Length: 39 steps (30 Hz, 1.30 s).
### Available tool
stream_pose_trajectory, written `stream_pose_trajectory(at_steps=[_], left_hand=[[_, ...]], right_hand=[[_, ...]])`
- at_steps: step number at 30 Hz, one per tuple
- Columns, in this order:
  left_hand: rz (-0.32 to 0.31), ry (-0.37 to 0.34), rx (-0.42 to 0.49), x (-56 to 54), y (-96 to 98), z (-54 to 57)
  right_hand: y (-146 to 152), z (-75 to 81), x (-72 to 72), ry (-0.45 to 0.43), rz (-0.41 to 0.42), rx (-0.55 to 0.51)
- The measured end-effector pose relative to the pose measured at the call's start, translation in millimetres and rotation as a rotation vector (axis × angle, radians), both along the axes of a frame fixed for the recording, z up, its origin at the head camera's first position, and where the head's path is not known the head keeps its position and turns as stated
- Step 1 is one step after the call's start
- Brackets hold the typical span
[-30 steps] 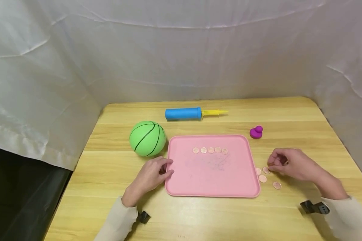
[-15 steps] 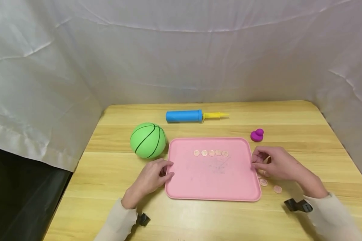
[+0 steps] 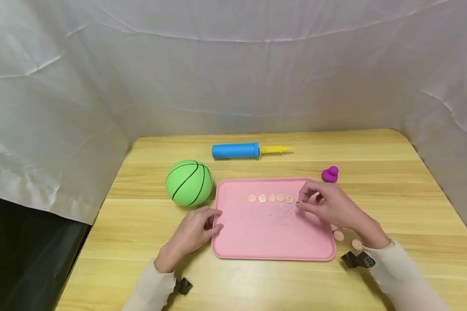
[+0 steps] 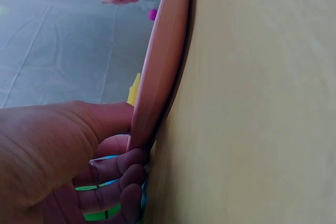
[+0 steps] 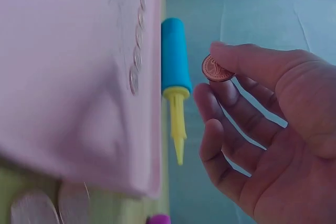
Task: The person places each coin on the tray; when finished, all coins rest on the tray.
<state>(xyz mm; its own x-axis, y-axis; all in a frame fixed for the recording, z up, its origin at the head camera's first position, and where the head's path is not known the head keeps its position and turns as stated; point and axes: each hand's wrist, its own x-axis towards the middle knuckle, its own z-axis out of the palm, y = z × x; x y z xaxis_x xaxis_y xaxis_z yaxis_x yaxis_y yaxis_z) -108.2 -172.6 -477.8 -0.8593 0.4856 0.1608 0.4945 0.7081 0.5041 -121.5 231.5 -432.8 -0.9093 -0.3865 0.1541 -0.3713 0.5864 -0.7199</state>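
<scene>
Pale cloth (image 3: 233, 77) hangs behind the wooden table (image 3: 276, 280). I see a copper coin (image 5: 215, 69) pinched in the right hand (image 3: 328, 205) over the pink tray (image 3: 253, 242), near five coins (image 3: 271, 198) in a row. The left hand (image 3: 194, 226) grips the tray's left rim. Around it I have loose coins (image 3: 339, 235), a green ball (image 3: 188, 183), blue pump (image 3: 235, 150) and purple knob (image 3: 330, 174).

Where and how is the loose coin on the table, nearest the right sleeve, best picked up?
Likely by its rim, pinched at opposite edges from above: the coin lies flat on the table, apart from the other coins beside the tray, so its edge looks free.
</scene>
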Motion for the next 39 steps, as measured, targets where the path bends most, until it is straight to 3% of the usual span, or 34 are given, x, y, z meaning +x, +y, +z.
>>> stream_pose_trajectory(at_steps=[10, 15, 27, 39], left_hand=[[-0.007, 0.01, 0.015, -0.8, -0.3, -2.7], [-0.014, -0.001, 0.011, -1.4, 0.2, -1.7], [-0.014, 0.011, -0.001, -1.1, -1.1, -1.4], [-0.012, 0.017, -0.005, -1.1, -0.6, -1.5]], right_hand=[[-42, -15.6, -16.0, -0.107, 0.165, 0.031], [-65, -20.7, -22.4, -0.12, 0.221, 0.051], [-107, -22.0, -35.5, -0.121, 0.212, 0.059], [-115, -23.6, -39.9, -0.097, 0.102, 0.08]])
